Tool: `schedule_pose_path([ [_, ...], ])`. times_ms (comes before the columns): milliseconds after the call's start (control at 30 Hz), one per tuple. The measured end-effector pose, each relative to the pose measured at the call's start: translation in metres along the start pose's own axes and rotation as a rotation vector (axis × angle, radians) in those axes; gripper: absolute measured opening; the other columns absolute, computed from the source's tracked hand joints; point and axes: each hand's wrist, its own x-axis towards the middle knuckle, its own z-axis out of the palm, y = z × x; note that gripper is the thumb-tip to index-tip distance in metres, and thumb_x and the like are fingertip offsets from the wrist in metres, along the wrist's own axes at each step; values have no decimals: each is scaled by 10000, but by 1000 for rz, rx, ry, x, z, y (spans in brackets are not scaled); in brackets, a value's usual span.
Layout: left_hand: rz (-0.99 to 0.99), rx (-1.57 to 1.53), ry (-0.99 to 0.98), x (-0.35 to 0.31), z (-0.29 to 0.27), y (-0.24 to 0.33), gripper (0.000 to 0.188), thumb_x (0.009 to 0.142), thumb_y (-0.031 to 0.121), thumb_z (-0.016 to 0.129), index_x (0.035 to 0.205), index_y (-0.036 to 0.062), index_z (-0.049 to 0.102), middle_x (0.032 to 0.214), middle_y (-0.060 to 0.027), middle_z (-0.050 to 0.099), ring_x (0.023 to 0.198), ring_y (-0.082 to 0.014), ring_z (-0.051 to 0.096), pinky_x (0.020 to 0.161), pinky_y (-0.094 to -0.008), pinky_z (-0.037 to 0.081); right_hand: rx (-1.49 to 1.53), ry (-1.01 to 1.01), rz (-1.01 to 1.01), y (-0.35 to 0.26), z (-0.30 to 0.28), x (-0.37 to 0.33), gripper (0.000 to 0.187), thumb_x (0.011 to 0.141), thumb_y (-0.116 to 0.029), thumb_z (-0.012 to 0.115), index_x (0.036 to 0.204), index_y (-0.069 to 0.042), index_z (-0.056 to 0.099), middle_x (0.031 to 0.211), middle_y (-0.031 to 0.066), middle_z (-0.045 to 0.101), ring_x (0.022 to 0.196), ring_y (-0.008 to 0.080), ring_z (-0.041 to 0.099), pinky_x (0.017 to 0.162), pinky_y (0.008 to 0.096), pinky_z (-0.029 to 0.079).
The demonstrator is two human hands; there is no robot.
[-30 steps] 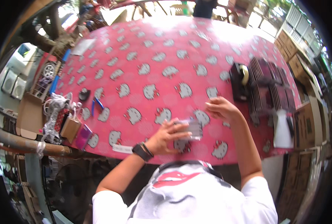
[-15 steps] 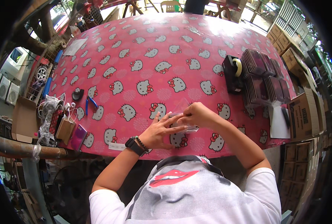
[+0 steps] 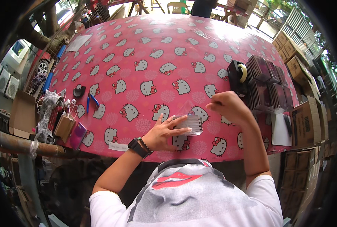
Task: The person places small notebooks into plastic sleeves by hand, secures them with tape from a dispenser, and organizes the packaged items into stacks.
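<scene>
A small stack of thin flat cases (image 3: 193,125) in a clear plastic wrap lies on the table in front of me, with a loose clear flap at its far side. My left hand (image 3: 166,132), wearing a dark watch and a bead bracelet, rests over the stack's left side, its fingers stretched and spread. Raised to the right of the stack, my right hand (image 3: 229,106) has its fingers curled together; whether anything small is pinched in them is hidden. Beyond it, a black tape dispenser (image 3: 236,78) with a roll of tape stands on the table.
Several wrapped stacks of cases (image 3: 260,94) stand at the right, beside white paper (image 3: 280,130) and cardboard boxes (image 3: 308,123). On the left lie blue-handled pliers (image 3: 93,100), a black object (image 3: 78,91), cables and a purple case (image 3: 78,136). A pink patterned cover (image 3: 138,121) spans the table.
My right hand has left the stack and moved up and to the right, toward the tape dispenser. The stack shows more fully. My left hand stays on it.
</scene>
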Motion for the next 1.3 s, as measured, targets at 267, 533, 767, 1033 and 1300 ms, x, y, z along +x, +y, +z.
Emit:
schedule_pose_path([
  [267, -18, -14, -61, 1, -1, -2, 846, 607, 372, 757, 1358, 385, 366, 1488, -57, 213, 1324, -352, 286, 1013, -680, 151, 997, -517, -140, 4, 52, 32, 200, 863, -198, 624, 844, -3, 664, 620, -15, 571, 565, 70, 495, 519, 236, 391],
  [533, -24, -23, -19, 0, 1, -2, 814, 603, 384, 764, 1337, 334, 415, 1495, -36, 200, 1329, -340, 282, 1016, -679, 147, -95, -153, 91, 9, 76, 27, 416, 743, -441, 687, 775, -25, 684, 684, 105, 646, 607, 199, 610, 595, 331, 473],
  [767, -32, -41, -22, 1, -1, 2, 862, 571, 337, 784, 1347, 316, 409, 1508, -22, 173, 1352, -364, 220, 1035, -656, 131, -485, -126, 252, 14, 65, 19, 572, 644, -609, 680, 738, -45, 694, 718, 136, 652, 732, 276, 654, 677, 375, 508],
  [1033, -191, 209, 474, -24, 24, -6, 655, 634, 260, 761, 1250, 227, 542, 1479, -90, 254, 1380, -362, 110, 1097, -514, 105, 139, 184, -24, 77, 64, -23, 321, 613, -312, 806, 753, -69, 651, 746, 77, 612, 693, 247, 580, 665, 347, 472],
  [1300, 23, 99, 737, 14, 37, 16, 521, 660, 242, 769, 1155, 244, 605, 1343, -84, 468, 1275, -309, 357, 1088, -463, 157, 270, 576, -508, 22, 98, -28, 147, 700, -61, 713, 842, -89, 686, 825, 36, 604, 807, 200, 532, 748, 328, 423],
])
